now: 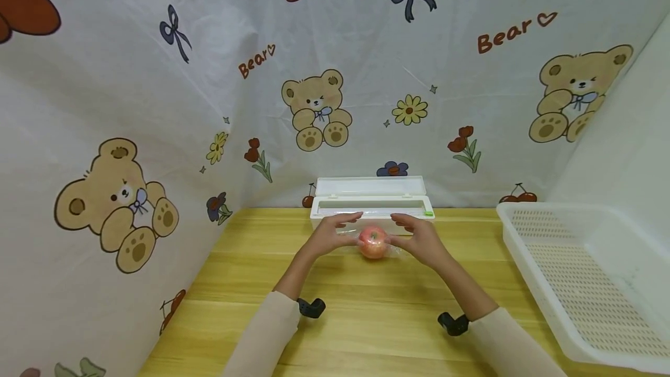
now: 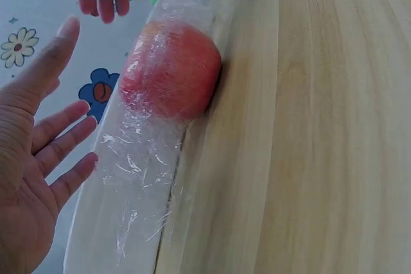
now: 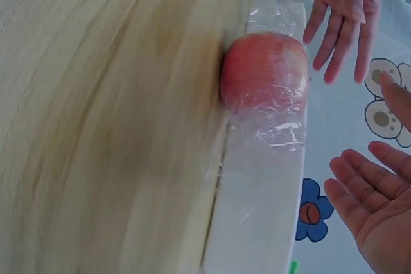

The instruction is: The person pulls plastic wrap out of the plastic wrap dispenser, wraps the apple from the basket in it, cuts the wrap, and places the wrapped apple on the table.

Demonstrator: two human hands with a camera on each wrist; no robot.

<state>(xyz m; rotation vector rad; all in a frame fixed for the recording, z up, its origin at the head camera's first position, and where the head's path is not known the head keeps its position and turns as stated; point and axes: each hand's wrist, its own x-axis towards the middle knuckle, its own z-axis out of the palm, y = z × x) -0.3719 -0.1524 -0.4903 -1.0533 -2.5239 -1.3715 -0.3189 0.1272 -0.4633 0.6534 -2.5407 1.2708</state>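
"What's the table (image 1: pixel 366 319) made of?"

"Pale yellow wood, streaky grain."

"And on it?"

"An apple (image 1: pixel 373 243) in clear plastic wrap (image 2: pixel 144 165), between the left fingers (image 1: pixel 348 217) and right fingers (image 1: pixel 405 220). Just beyond the fingers, a long white box (image 1: pixel 376 220), lid (image 1: pixel 370 186) up."

"Anything else?"

"A white basket (image 1: pixel 541 290), well to the right of the fingers."

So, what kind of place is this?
Probably an indoor tabletop workspace, perhaps a small booth set up for filming: a wrinkled bear-print sheet hangs behind a wood-look table, where an apple has clear plastic film over it.
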